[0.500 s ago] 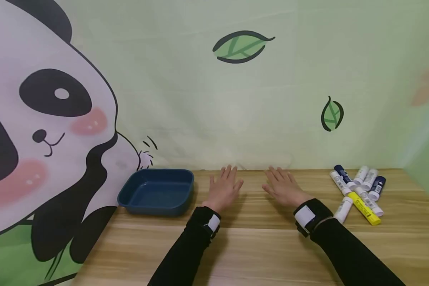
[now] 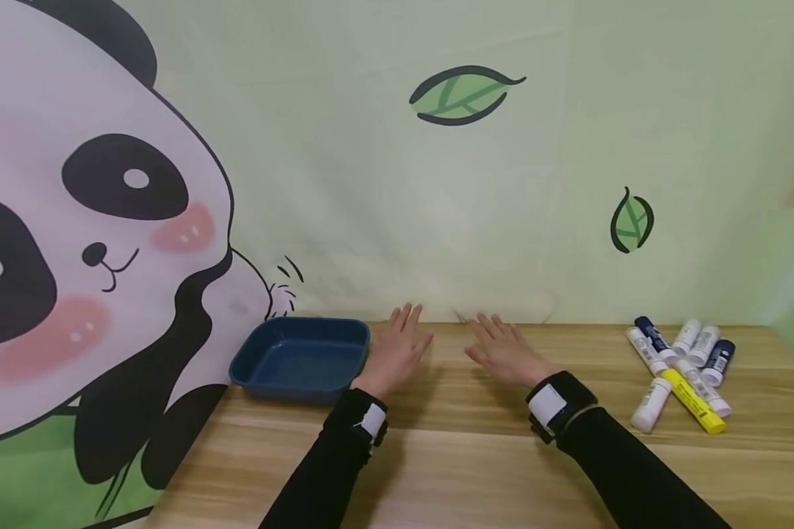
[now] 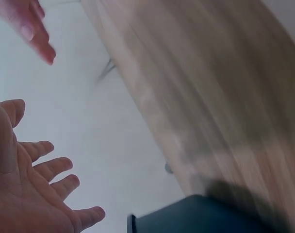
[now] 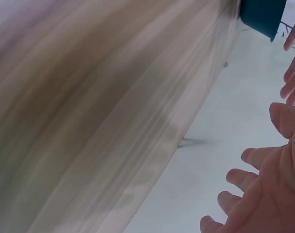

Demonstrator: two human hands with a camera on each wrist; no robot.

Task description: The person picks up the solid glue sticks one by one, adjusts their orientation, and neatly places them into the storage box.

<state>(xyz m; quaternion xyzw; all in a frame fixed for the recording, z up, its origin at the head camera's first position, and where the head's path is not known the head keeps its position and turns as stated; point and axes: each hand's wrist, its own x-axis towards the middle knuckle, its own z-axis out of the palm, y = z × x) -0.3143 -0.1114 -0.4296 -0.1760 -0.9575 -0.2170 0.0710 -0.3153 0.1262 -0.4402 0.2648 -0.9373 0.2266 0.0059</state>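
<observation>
Shifted leftward over table (image 2: 470, 470) since the earlier frame, bringing left hand (image 2: 393, 355) just beside blue tray (image 2: 284, 387) and right hand (image 2: 506, 358) near mid-table. Extended and spread in both hands, holding nothing. Judged preparatory; for any pickup, reach right and curl round white and navy tubes (image 2: 703, 347) or yellow marker (image 2: 693, 402), clustered well rightward. Note printed labels (image 2: 719, 359); too small to read.

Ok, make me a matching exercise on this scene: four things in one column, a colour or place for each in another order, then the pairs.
1. Tray
2. Yellow tube
3. Left hand
4. Right hand

A. Just right of the tray
B. Lying among white tubes
C. Between the other hand and the tubes
D. Dark blue

Pairs: 1-D, 2-B, 3-A, 4-C
</observation>
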